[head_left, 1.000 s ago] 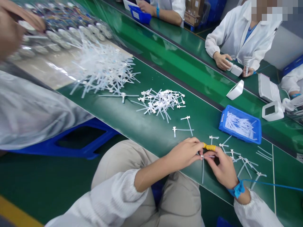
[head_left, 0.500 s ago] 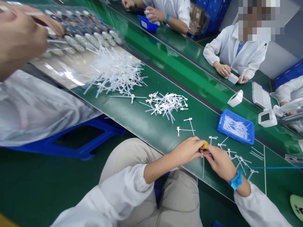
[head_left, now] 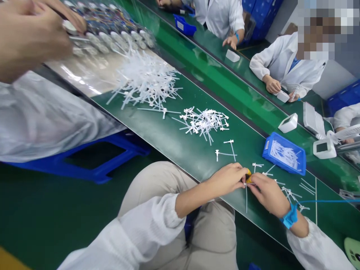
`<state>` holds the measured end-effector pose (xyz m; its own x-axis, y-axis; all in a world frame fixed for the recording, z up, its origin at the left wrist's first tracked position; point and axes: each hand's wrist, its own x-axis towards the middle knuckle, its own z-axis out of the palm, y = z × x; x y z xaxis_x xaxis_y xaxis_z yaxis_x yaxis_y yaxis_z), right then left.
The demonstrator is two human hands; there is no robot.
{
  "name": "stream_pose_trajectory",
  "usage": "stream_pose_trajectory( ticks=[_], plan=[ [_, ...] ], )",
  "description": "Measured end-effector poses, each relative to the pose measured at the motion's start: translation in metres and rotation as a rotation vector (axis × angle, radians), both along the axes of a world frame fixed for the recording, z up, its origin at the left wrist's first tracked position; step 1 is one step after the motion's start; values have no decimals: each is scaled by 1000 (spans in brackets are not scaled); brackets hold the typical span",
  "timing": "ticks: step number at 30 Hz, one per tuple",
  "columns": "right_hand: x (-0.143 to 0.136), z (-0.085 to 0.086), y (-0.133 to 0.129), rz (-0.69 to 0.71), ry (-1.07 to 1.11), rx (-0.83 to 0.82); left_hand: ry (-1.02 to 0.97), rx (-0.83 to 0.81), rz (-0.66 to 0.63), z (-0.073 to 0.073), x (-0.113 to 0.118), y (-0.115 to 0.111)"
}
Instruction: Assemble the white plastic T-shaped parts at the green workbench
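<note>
Close together above the green bench, my left hand and my right hand meet with fingers pinched. Between them is a small white fitting with a thin translucent tube pointing down toward the bench's near edge. The fitting is mostly hidden by fingers. Yellow patches show at the fingertips of both hands; whether they are finger covers or a separate part I cannot tell. Two white fittings with tubes lie just beyond my left hand. Several more tube fittings lie beside and beyond my right hand.
A blue tray of short tubes stands beyond my hands. A small pile of fittings and a larger tube pile lie leftward. A neighbour's hand is at upper left. A blue cord runs from my right wristband.
The view has shifted slightly, and my hands remain together. More yellow shows between my fingertips. Across the bench, a co-worker's hand has moved away from a blue tray, near a white device.
</note>
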<state>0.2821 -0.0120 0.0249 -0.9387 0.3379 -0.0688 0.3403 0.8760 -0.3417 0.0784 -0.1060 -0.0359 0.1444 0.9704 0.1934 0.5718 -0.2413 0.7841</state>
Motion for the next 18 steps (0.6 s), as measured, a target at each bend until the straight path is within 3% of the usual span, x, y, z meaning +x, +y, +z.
stream_pose_trajectory(
  ticks=[18],
  plan=[
    [-11, 6, -4, 114, -19, 1, 11, -4, -43, -3, -1, -1]
  ],
)
